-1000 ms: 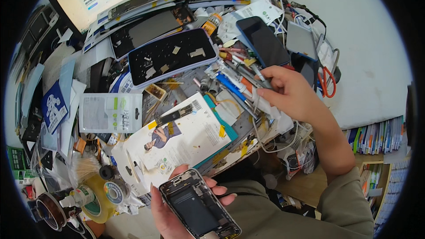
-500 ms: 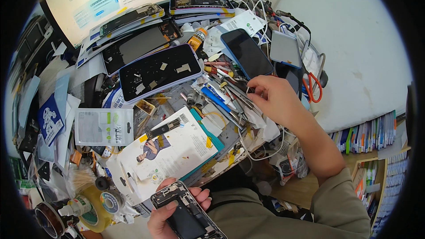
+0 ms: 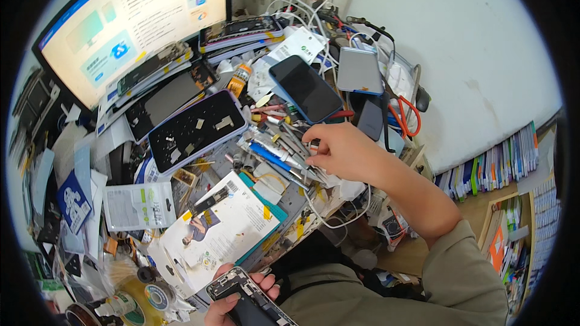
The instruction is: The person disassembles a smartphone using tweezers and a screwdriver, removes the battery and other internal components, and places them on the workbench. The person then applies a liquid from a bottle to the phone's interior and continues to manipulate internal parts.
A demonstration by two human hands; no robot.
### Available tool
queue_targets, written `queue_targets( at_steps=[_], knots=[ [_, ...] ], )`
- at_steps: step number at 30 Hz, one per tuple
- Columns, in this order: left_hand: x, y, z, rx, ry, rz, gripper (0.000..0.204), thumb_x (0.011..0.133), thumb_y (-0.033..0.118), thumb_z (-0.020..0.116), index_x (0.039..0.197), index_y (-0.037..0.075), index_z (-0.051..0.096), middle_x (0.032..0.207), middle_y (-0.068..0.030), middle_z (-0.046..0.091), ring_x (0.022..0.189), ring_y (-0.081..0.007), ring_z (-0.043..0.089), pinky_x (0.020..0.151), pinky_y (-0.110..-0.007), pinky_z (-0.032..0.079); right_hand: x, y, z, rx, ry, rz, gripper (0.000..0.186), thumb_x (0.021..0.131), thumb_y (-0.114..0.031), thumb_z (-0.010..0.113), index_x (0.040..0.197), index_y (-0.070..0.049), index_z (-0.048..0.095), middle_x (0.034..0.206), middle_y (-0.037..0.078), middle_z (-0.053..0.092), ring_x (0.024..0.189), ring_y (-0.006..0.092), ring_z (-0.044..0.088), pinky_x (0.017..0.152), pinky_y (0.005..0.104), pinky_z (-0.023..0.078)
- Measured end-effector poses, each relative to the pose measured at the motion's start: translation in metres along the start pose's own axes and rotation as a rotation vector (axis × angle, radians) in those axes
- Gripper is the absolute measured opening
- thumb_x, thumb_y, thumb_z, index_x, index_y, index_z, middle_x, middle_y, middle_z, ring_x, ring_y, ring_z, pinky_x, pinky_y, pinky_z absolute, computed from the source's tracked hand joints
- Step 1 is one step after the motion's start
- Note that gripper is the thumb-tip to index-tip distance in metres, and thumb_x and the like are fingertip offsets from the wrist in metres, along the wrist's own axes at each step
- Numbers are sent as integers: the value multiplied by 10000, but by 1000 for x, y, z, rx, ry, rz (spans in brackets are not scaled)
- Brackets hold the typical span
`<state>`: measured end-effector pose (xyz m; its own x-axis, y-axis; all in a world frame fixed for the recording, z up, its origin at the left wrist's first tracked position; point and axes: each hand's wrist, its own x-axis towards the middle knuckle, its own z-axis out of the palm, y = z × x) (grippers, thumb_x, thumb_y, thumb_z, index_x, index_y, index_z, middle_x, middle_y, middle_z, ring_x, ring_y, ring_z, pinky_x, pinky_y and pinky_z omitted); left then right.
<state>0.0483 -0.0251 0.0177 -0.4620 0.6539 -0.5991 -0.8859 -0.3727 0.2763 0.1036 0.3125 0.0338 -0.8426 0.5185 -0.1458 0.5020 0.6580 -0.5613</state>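
Note:
At the lower edge, my left hand (image 3: 222,309) grips an opened phone (image 3: 258,309), its inner metal parts and dark battery area showing. My thumb lies across its face, with fingertips coming round the far side. My right hand (image 3: 347,154) reaches over a jumble of slim hand tools (image 3: 290,139). Its thumb and forefinger are curled but apart, tools showing in the gap; the other fingers are partly hidden. A blue-handled tool (image 3: 270,156) lies just left of it. Beyond the hand rests a dark-screened phone with a blue edge (image 3: 307,89).
A black tray-like phone cover (image 3: 196,130) carries small metal parts. A white printed box (image 3: 232,220) lies on a teal mat (image 3: 279,216). Red-handled scissors (image 3: 411,118), white cables (image 3: 317,3) and a lit monitor (image 3: 151,0) surround the cluttered bench. Tape rolls (image 3: 158,296) stand lower left.
The view has shifted, so the bench items sit further left and mostly lower. My right hand has moved nearer the tool pile's middle, its thumb and forefinger further apart. My left hand keeps the phone.

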Motion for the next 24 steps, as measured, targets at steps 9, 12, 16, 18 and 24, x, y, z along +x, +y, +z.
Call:
queue_targets(
  at_steps=[9, 12, 16, 18, 24],
  knots=[
    [8, -9, -1, 28, -91, -68, 705, 834, 157, 616, 1460, -95, 412, 1380, -299, 550, 1343, -457, 515, 1183, -525, 405, -2, -15, 18, -344, 156, -163, 357, 750, -55, 757, 1074, -25, 611, 1067, 186, 657, 902, 378, 706, 766, 443, 583],
    [7, -11, 1, 58, -126, -41, 655, 859, 147, 608, 1432, -118, 433, 1373, -303, 562, 1343, -465, 519, 1181, -533, 413, 3, -19, 22, -428, 185, -207, 320, 745, -43, 754, 1045, -16, 648, 1025, 187, 666, 879, 349, 711, 735, 439, 588],
    [3, -13, 2, 82, -72, -43, 599, 884, 151, 615, 1376, -162, 478, 1371, -300, 579, 1339, -451, 534, 1185, -543, 417, 5, -21, 16, -483, 102, -194, 236, 741, -47, 755, 969, -9, 707, 965, 181, 697, 855, 330, 731, 711, 434, 596],
    [4, -14, 2, 68, -65, -66, 592, 889, 153, 617, 1368, -168, 485, 1384, -299, 573, 1348, -446, 530, 1189, -540, 414, 5, -22, 10, -499, 37, -169, 210, 733, -49, 761, 936, -6, 730, 926, 178, 713, 840, 331, 739, 708, 429, 599],
    [8, -18, 5, 132, -50, -73, 521, 932, 143, 607, 1343, -159, 498, 1323, -281, 610, 1301, -433, 566, 1156, -522, 446, -3, -14, -10, -374, 69, -19, 183, 813, -162, 711, 902, -11, 762, 853, 172, 732, 840, 330, 746, 727, 438, 594]
  ],
)
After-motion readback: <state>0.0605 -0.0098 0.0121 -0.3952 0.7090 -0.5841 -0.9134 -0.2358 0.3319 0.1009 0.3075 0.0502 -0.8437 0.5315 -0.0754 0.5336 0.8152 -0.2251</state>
